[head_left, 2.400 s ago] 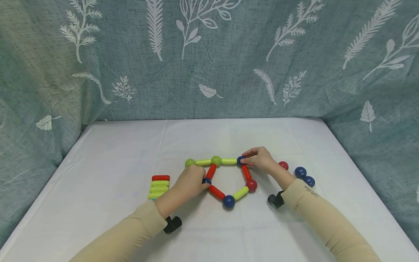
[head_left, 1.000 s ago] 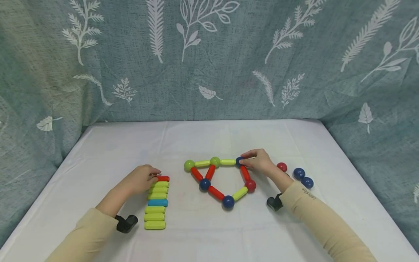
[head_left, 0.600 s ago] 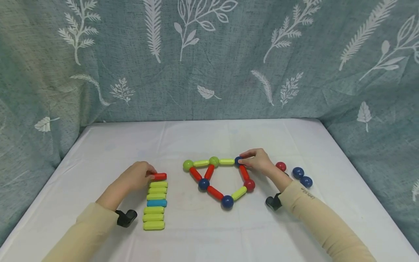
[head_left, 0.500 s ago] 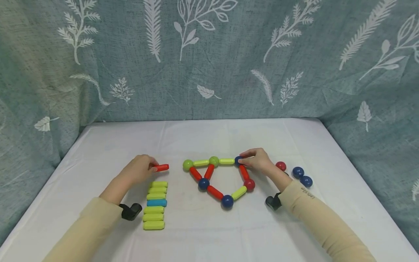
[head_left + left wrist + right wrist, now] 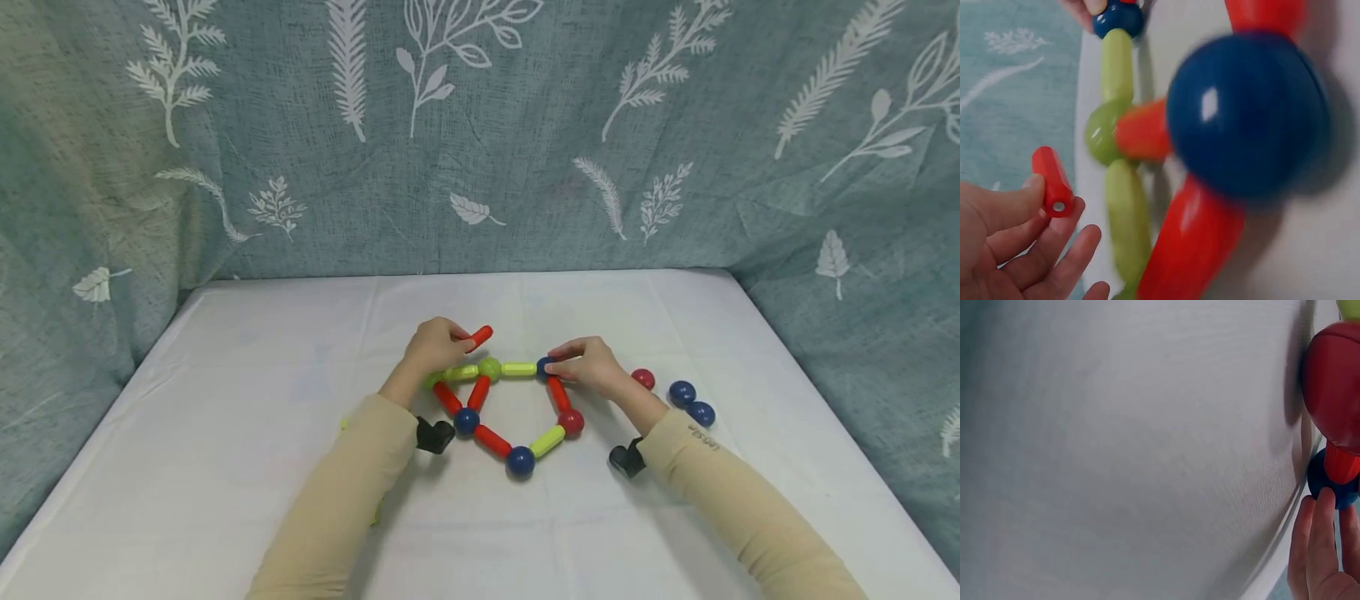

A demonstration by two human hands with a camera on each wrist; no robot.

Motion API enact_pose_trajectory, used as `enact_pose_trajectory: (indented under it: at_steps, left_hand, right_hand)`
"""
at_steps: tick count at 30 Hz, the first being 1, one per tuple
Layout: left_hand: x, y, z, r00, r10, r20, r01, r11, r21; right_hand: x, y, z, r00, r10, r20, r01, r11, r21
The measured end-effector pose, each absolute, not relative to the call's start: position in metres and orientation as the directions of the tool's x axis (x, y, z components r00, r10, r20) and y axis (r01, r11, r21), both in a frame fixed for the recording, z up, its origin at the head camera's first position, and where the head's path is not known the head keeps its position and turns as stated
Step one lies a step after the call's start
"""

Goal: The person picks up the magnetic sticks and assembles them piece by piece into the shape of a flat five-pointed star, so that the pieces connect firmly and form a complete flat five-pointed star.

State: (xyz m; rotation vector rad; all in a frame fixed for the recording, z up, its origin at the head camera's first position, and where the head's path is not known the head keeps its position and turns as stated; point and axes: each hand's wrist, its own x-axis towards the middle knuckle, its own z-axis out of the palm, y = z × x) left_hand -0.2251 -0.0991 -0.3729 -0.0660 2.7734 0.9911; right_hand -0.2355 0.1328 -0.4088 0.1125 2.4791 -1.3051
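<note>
A flat figure of rods and balls lies on the white table. My left hand pinches a red rod just above the figure's top row, near the green ball; the left wrist view shows the same red rod between thumb and fingers. My right hand pinches the blue ball at the figure's top right corner, and in the right wrist view its fingertips touch that blue ball.
A red ball and two blue balls lie loose at the right of my right hand. My left arm covers the row of spare rods. A leaf-print curtain walls in the table's back and sides.
My left hand took the red rod from the top of the spare row and carried it right and up to the figure's top edge. The right hand stayed on the blue ball.
</note>
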Motion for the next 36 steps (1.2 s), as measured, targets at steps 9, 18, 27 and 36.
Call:
enact_pose_trajectory:
  at_steps: [9,18,27,36]
  left_hand:
    - [-0.237,-0.064,-0.393,-0.962,-0.049,-0.268,-0.224,0.701,0.677]
    - [-0.237,-0.049,-0.398,-0.958,-0.115,-0.262,-0.262,0.721,0.641]
    - [-0.236,-0.046,-0.396,-0.948,-0.144,-0.283,-0.296,0.725,0.622]
    - [-0.225,-0.075,-0.387,-0.978,0.014,-0.207,-0.098,0.847,0.523]
  right_hand:
    - [-0.238,0.134,-0.409,-0.938,-0.071,-0.338,0.241,0.566,-0.788]
    - [-0.238,0.134,-0.408,-0.935,-0.08,-0.344,0.242,0.567,-0.787]
    - [-0.239,0.134,-0.407,-0.934,-0.073,-0.351,0.253,0.56,-0.789]
    - [-0.237,0.134,-0.405,-0.935,-0.079,-0.345,0.244,0.56,-0.791]
